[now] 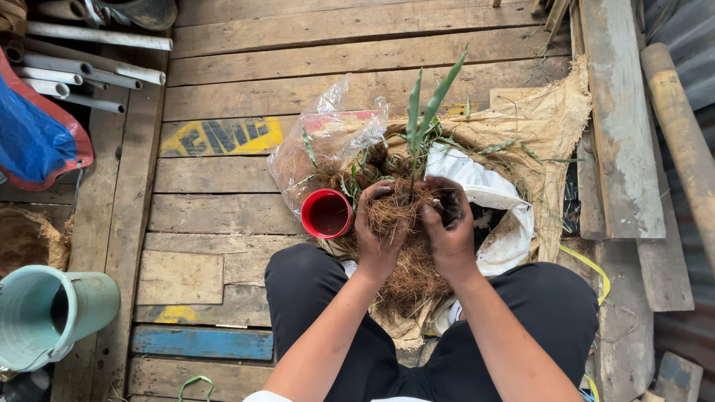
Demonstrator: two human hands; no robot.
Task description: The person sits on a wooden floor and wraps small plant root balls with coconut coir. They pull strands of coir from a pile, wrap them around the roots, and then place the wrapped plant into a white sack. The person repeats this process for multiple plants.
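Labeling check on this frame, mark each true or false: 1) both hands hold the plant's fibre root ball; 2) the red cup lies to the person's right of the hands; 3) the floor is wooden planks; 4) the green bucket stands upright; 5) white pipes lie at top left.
1) True: left hand and right hand clasp the fibre root ball of the plant.
2) False: the red cup is on their left.
3) True: plank floor.
4) False: the green bucket lies on its side.
5) True: white pipes.

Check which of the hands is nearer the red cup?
Left. The left hand grips the fibre clump just right of the red cup; the right hand is farther right.
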